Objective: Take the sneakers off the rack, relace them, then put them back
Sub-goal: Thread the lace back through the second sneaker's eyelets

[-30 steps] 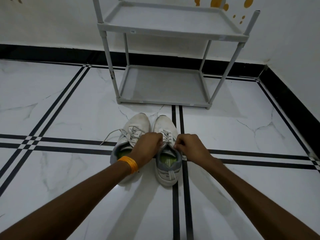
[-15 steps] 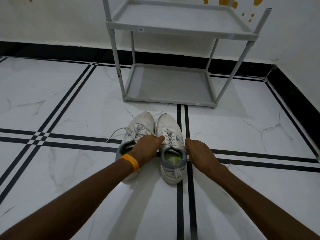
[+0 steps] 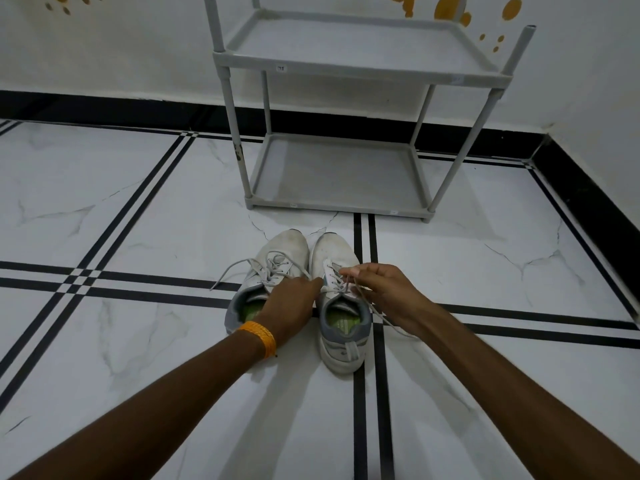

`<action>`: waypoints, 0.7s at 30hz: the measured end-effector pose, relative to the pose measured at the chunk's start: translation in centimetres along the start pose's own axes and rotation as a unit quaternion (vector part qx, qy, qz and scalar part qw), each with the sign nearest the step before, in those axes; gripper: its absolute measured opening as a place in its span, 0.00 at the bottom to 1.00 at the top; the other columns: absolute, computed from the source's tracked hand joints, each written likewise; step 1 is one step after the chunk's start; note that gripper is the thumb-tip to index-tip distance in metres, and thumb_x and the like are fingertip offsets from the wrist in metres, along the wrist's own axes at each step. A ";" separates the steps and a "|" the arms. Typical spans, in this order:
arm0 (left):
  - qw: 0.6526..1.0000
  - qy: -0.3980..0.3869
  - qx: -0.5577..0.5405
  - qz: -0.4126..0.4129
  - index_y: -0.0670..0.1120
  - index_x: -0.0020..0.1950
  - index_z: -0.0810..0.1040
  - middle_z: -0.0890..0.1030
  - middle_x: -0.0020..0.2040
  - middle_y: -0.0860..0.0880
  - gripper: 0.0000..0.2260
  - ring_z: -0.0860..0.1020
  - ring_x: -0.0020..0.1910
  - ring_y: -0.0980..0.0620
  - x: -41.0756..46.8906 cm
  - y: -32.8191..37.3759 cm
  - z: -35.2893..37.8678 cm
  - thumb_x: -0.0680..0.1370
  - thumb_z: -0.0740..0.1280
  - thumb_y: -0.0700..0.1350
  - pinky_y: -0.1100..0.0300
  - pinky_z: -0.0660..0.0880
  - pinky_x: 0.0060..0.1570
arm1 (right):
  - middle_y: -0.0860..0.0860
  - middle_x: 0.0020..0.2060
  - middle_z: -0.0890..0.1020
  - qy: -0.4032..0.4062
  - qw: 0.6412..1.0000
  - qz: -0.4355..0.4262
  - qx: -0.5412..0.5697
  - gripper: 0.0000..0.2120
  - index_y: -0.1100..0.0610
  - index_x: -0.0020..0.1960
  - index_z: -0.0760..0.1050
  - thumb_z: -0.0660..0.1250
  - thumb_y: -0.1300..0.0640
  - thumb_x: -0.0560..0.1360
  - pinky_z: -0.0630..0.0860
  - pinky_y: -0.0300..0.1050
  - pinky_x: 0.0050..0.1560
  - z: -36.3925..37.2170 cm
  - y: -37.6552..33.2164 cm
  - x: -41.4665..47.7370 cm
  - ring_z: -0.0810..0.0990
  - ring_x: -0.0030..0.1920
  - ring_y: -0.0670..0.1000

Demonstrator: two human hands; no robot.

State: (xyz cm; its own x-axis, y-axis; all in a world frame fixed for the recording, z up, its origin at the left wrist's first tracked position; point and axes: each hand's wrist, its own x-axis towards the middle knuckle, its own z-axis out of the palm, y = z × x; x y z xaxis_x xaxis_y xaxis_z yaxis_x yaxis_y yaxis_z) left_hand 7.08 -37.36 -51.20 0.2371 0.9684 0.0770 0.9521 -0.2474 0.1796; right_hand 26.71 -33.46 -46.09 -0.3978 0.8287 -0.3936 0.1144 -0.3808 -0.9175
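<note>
Two white sneakers with grey collars and green insoles stand side by side on the floor, toes toward the rack. The left sneaker (image 3: 282, 252) has loose laces trailing to its left. My left hand (image 3: 292, 301), with an orange band at the wrist, rests between the two shoes, fingertips against the inner side of the right sneaker (image 3: 337, 251). My right hand (image 3: 384, 289) is over that shoe's lacing and pinches its white lace (image 3: 388, 318), which runs back along my wrist to the floor. The grey two-shelf rack (image 3: 339, 206) stands just beyond the shoes.
White marble floor tiles with black stripe inlays (image 3: 363, 410) spread all around. A white wall with a black skirting (image 3: 104, 105) runs behind the rack, and a second wall meets it at the right corner (image 3: 588, 188). Both rack shelves hold nothing.
My right hand has risen from the floor beside the right sneaker and taken hold of its lace, pulling it loose to the right. My left hand has stayed between the shoes.
</note>
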 end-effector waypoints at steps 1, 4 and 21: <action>1.000 -0.003 0.002 -0.002 0.46 0.57 0.72 0.82 0.49 0.41 0.15 0.80 0.46 0.39 0.0 0.1 0.0 0.74 0.70 0.48 0.52 0.74 0.41 | 0.62 0.55 0.83 0.005 0.999 -0.009 0.030 0.13 0.66 0.55 0.81 0.67 0.58 0.77 0.77 0.48 0.59 0.2 0.2 0.3 0.82 0.54 0.54; 1.000 -0.016 0.013 -0.001 0.45 0.61 0.70 0.81 0.51 0.40 0.17 0.80 0.47 0.39 -0.2 0.3 -0.1 0.74 0.69 0.47 0.51 0.74 0.41 | 0.62 0.52 0.84 0.018 0.995 -0.018 0.096 0.07 0.63 0.51 0.83 0.67 0.62 0.77 0.80 0.42 0.50 0.2 0.7 1.1 0.83 0.51 0.53; 0.874 -0.126 -0.439 -0.166 0.43 0.43 0.83 0.85 0.49 0.44 0.13 0.81 0.53 0.47 1.6 -0.2 -5.9 0.79 0.64 0.50 0.50 0.75 0.58 | 0.60 0.33 0.82 0.111 0.992 -0.064 -0.011 0.07 0.64 0.47 0.83 0.73 0.61 0.73 0.78 0.41 0.32 1.2 1.3 2.4 0.79 0.30 0.51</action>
State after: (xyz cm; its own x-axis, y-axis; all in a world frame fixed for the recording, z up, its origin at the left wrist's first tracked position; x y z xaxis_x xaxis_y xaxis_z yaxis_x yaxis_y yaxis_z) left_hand 6.11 -35.91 -45.33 0.1153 0.9399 -0.3213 0.4875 0.2283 0.8427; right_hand 24.80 -32.43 -48.18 -0.2005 0.9407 -0.2738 0.0969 -0.2591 -0.9610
